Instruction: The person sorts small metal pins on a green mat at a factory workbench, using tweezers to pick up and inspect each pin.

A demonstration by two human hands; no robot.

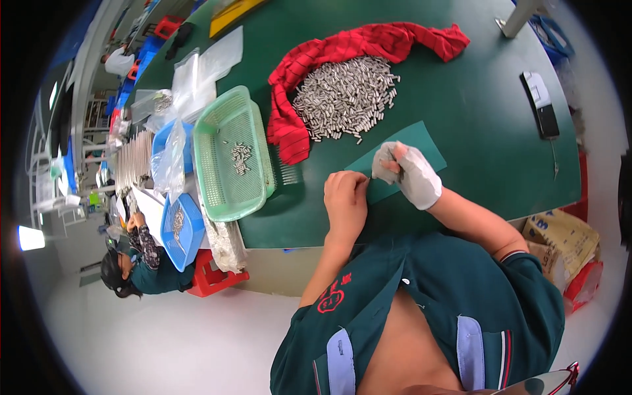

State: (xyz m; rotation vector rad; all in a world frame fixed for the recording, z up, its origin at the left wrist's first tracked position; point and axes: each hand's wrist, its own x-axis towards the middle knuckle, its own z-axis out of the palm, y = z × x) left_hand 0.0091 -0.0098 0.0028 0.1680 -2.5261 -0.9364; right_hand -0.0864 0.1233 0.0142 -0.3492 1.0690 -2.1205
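Observation:
Just above the near edge of a green table, my bare left hand is closed, thumb against the curled fingers. My right hand, in a whitish glove that leaves some fingertips bare, is pinched close beside it. The fingertips of both almost meet over a lighter green sheet. Whatever they hold is too small and covered to make out. Beyond them lies a heap of short silvery metal pins, bordered on its left and far side by a red checked cloth.
Left of the heap stands a light green plastic basket with some metal pins inside. Further left are clear plastic bags and a blue bin. A co-worker sits there. A black-and-white handheld device lies on the right.

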